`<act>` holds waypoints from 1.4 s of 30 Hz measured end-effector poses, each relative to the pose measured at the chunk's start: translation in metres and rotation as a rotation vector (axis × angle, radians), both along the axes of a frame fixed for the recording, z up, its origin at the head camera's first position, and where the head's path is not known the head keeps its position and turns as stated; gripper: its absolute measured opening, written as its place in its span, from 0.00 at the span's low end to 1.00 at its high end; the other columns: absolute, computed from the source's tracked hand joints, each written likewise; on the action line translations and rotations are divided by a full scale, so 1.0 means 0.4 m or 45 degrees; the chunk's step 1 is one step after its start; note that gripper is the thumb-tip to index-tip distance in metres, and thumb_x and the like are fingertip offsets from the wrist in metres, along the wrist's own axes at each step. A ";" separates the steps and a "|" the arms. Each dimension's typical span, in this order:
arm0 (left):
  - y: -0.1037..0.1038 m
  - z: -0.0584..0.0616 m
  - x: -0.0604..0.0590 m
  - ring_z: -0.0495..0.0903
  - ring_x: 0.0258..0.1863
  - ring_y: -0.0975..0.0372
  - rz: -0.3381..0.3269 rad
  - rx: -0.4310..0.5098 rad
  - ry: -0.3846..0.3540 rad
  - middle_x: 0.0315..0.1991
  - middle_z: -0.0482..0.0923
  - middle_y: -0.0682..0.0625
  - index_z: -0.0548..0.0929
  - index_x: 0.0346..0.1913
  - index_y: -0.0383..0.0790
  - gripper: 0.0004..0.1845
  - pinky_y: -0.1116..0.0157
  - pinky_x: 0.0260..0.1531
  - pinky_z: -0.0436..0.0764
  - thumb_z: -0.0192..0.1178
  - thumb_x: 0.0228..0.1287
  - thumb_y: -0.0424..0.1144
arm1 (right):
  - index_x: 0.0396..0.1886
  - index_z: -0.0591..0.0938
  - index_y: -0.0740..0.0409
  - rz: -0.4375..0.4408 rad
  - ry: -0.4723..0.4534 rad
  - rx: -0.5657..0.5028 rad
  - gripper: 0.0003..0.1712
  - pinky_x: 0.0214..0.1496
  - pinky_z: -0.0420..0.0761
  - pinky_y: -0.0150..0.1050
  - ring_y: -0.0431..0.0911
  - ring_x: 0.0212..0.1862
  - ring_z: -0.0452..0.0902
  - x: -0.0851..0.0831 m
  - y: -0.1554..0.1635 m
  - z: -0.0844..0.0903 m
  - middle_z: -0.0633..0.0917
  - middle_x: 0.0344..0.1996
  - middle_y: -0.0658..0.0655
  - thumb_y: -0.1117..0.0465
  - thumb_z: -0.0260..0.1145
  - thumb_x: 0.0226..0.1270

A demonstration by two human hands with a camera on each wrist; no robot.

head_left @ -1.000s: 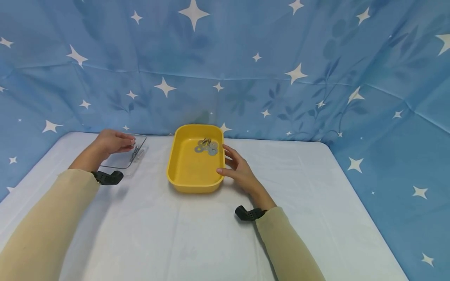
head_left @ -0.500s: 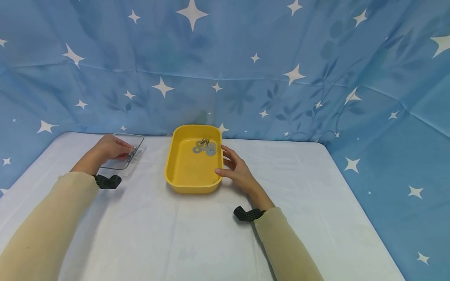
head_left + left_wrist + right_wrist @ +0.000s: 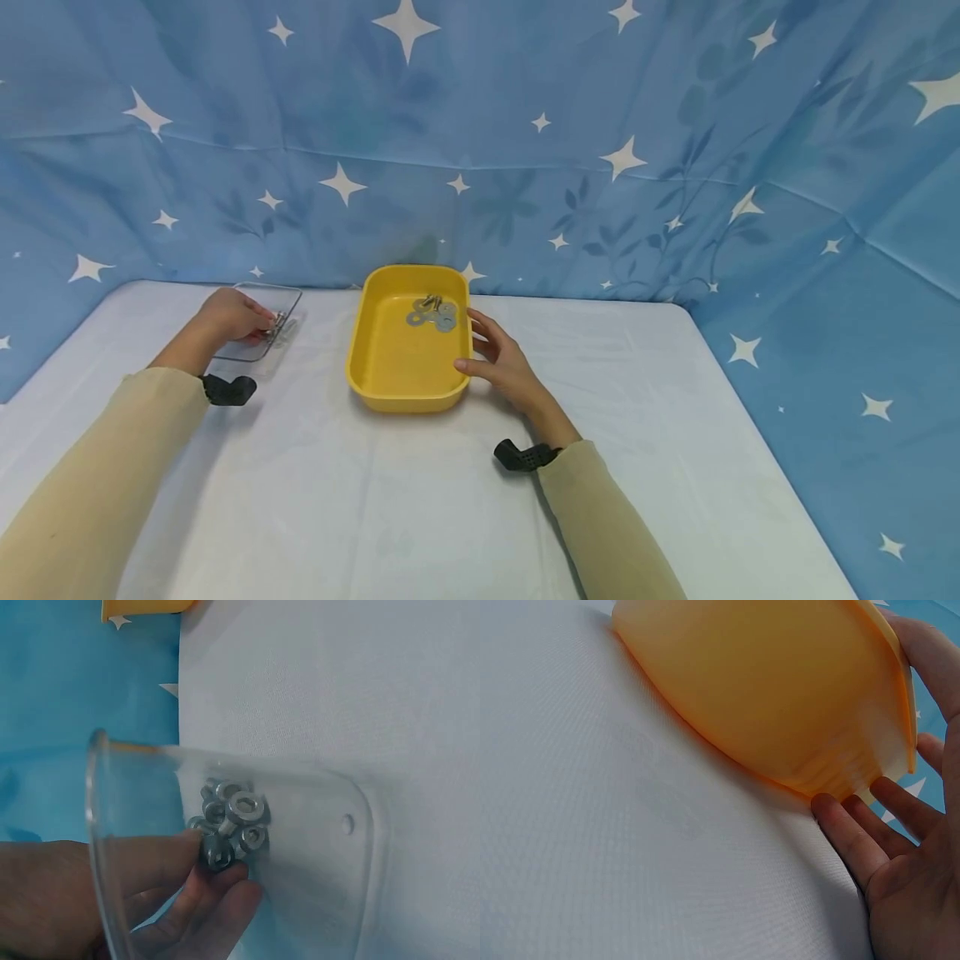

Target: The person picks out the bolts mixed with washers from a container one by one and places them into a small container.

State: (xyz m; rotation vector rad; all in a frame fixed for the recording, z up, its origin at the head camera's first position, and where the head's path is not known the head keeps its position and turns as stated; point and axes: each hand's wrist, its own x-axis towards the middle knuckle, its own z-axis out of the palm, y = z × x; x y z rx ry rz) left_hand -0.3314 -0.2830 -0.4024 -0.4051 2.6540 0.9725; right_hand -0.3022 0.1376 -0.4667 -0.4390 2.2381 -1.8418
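Now curled into the clear tray (image 3: pixel 258 329), the left hand (image 3: pixel 228 321) pinches nuts (image 3: pixel 229 825); the right hand (image 3: pixel 498 362), fingers relaxed, steadies the yellow tub (image 3: pixel 397 367).

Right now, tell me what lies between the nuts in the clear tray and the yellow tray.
Nothing visible. Only bare white table separates the clear tray from the yellow tray. The left hand already touches the nuts; the right hand is at the yellow tray's far side.

Two hands at work on a white-covered table before a starry blue cloth.
Left hand (image 3: pixel 232 317) reaching into clear tray (image 3: pixel 288 298) at far left; right hand (image 3: pixel 498 360) steadying yellow tub (image 3: pixel 397 367), washers (image 3: pixel 432 315) clustered at its far end.
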 end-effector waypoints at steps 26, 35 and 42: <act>-0.001 -0.006 0.004 0.83 0.28 0.65 -0.016 -0.040 0.049 0.35 0.86 0.44 0.84 0.52 0.25 0.18 0.65 0.36 0.83 0.62 0.69 0.39 | 0.79 0.60 0.36 0.011 0.019 -0.006 0.48 0.78 0.67 0.54 0.53 0.76 0.66 0.001 0.001 0.000 0.65 0.78 0.51 0.60 0.73 0.63; 0.001 0.013 0.017 0.86 0.40 0.52 -0.057 -0.106 0.095 0.40 0.87 0.38 0.82 0.54 0.24 0.20 0.49 0.47 0.83 0.56 0.74 0.40 | 0.80 0.60 0.38 0.001 0.020 0.005 0.49 0.78 0.67 0.55 0.54 0.76 0.65 0.000 0.001 -0.002 0.63 0.78 0.53 0.60 0.74 0.63; 0.019 0.059 0.032 0.81 0.54 0.41 -0.071 -0.099 0.150 0.52 0.83 0.31 0.80 0.59 0.26 0.22 0.43 0.52 0.81 0.52 0.76 0.41 | 0.80 0.60 0.37 -0.005 0.016 0.008 0.49 0.78 0.67 0.55 0.54 0.76 0.65 0.000 0.000 -0.001 0.64 0.78 0.52 0.58 0.74 0.63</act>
